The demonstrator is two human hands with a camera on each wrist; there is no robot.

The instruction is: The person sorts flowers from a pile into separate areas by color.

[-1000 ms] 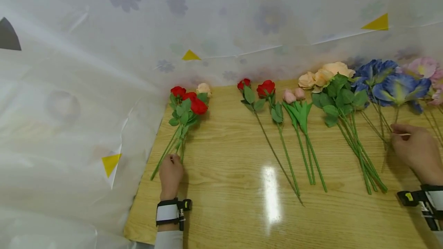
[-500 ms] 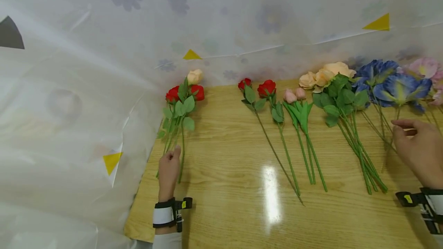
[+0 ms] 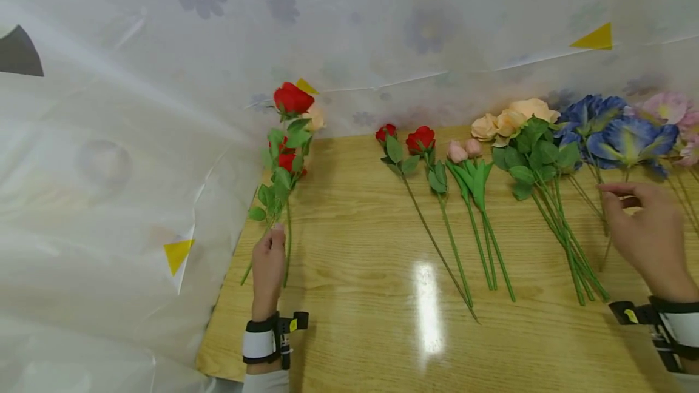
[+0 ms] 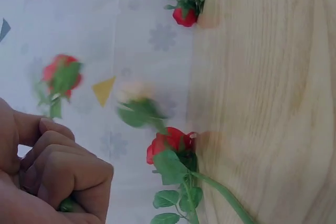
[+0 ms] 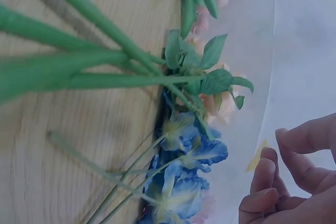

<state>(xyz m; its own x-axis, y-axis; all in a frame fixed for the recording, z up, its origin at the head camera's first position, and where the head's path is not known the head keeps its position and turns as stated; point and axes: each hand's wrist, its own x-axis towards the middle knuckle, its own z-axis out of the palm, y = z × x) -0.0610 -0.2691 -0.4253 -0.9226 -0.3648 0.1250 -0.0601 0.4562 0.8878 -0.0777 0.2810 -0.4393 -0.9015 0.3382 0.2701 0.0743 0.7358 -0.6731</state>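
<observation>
My left hand grips the stem of a red rose, which is raised above the other flowers at the table's left end. In the left wrist view, the fingers curl round the green stem and the rose's blurred head shows above them. Other red roses and a peach rose are just beneath, partly hidden by leaves. My right hand hovers near the stems of the blue irises; its fingers are loosely bent, with nothing visible between them.
On the wooden table, two red roses, pink tulips, peach roses and pink flowers lie in a row. A whitish plastic sheet with a flower print stands behind and to the left.
The left hand has lifted a red rose from the left bunch, and its head now stands higher. The right hand has shifted slightly left, its fingers loosening.
</observation>
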